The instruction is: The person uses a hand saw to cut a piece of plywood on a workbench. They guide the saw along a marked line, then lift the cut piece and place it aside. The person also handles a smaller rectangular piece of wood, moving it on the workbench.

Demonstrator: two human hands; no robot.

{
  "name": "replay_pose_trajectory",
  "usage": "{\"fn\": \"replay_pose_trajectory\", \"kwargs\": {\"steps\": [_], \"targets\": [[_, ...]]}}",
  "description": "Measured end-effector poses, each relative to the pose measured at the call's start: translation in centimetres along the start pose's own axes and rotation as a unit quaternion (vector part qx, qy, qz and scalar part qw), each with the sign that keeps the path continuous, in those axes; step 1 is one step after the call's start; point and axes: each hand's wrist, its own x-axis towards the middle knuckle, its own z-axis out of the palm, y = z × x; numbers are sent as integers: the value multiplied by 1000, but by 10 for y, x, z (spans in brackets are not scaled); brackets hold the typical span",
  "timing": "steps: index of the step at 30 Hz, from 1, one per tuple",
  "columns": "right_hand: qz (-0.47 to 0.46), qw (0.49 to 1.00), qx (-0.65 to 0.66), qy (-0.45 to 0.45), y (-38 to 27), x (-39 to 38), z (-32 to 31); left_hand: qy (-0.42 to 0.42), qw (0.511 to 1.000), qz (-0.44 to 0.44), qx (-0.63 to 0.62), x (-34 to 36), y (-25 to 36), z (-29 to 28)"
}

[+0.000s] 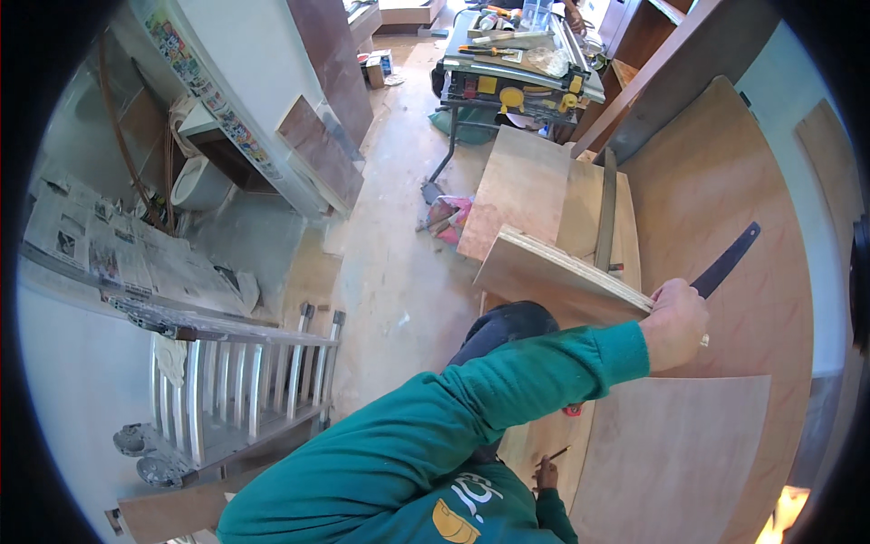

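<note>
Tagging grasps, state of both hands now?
Left hand: closed on edge of plywood board.
Right hand: closed, holding a thin pencil-like stick.

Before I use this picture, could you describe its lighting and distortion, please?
In the head view throughout: the large brown plywood sheet seems lens-bowed along its right edge; orange-white glare blows out near the lower right; the pale floor brightens toward the top; the tilted plywood board looks fairly sharp.

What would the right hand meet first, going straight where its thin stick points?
Probably the pale wooden sheet ahead of the right hand, though the depth between them is unclear.
</note>
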Motion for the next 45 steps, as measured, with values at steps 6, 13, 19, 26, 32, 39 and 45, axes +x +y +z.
{"fn": "replay_pose_trajectory", "kwargs": {"steps": [6,13,19,26,32,39,45], "targets": [[20,996,2,-85,26,10,39,1,1000,15,0,-1,-2,3],[48,985,-60,-154,-24,20,64,21,1000,5,-16,6,-1,10],[31,985,-95,-140,-66,6,69,47,998,17,-40,-4,-3,8],[38,969,-163,-179,-64,5,65,56,998,24,-24,-6,-3,7],[-3,955,-261,-142,-15,35,83,54,998,35,-22,-8,-5,2],[-13,966,-232,-117,-32,20,91,57,997,30,-40,-6,-9,9],[-21,961,-252,-114,-34,15,88,62,997,23,-47,-5,-10,11]]}}
